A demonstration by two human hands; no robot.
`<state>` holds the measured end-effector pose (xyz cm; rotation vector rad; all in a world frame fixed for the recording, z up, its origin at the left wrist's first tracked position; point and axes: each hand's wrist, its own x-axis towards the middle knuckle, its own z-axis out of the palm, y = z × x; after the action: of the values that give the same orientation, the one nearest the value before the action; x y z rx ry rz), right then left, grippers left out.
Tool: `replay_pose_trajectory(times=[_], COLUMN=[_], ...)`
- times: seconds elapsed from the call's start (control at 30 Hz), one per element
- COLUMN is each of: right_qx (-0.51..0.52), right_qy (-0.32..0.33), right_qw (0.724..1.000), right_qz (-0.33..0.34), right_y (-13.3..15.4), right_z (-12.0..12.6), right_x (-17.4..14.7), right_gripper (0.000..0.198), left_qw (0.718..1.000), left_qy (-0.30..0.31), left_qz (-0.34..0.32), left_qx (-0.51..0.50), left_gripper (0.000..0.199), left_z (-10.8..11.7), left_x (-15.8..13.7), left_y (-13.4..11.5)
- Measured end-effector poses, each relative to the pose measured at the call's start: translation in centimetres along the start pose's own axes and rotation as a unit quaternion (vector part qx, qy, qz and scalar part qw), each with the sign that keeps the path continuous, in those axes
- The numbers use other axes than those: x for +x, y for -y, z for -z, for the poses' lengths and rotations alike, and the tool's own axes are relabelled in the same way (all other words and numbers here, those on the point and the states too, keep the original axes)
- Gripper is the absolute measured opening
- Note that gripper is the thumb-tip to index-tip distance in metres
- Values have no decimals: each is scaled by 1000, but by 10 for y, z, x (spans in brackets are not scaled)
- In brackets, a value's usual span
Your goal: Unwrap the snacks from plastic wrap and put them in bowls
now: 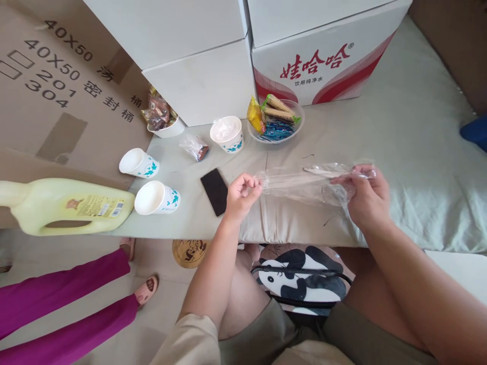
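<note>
A clear plastic bag (pixel 297 185) is stretched between my two hands, above the cloth-covered surface. My left hand (pixel 243 193) pinches its left end, with the fingers curled in. At the other end, my right hand (pixel 369 195) grips the crumpled plastic between thumb and fingers. A thin pale strip, perhaps a folded part of the plastic, runs leftward from the right fingers. Just left of my left hand lies a dark phone (pixel 214 191). Beyond the bag stands a clear bowl (pixel 299 124) with blue sachets (pixel 276 131), a yellow packet (pixel 256 115) and wrapped snack sticks (pixel 279 109).
Paper cups (pixel 155 197) and a yellow jug (pixel 72 207) stand on the left. A cup holding plastic (pixel 227 134) and a small wrapped packet (pixel 195 147) are farther back. White cartons (pixel 201 81) line the rear. Someone in purple trousers (pixel 76 284) is at lower left.
</note>
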<state>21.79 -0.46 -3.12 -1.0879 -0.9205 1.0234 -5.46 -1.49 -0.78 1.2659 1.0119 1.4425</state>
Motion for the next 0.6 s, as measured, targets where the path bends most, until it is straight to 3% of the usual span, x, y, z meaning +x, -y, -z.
replay_pose_trajectory(times=[0.07,0.17,0.3,0.43,0.53,0.6], right_qx=[-8,-31,-188,-206,-144,-128], right_qy=[-8,40,105,48,64,82], right_qw=[999,995,976,977,987,987], right_qz=[43,83,35,9,-36,-50], right_y=[-2,-2,2,4,1,0], right_z=[-1,2,4,2,-2,-3], right_x=[-2,-4,-4,-4,-5,-5], right_gripper=[12,30,22,24,31,36], left_qw=[998,993,987,997,989,979], left_qy=[-44,-80,-99,-47,37,70], left_qz=[-39,-89,-129,-23,55,76], left_qx=[10,6,11,60,131,178], left_gripper=[37,29,41,57,63,54], left_z=[-2,-5,0,13,16,12], left_x=[-1,-4,-8,-4,3,9], left_y=[-2,-10,-17,-5,7,11])
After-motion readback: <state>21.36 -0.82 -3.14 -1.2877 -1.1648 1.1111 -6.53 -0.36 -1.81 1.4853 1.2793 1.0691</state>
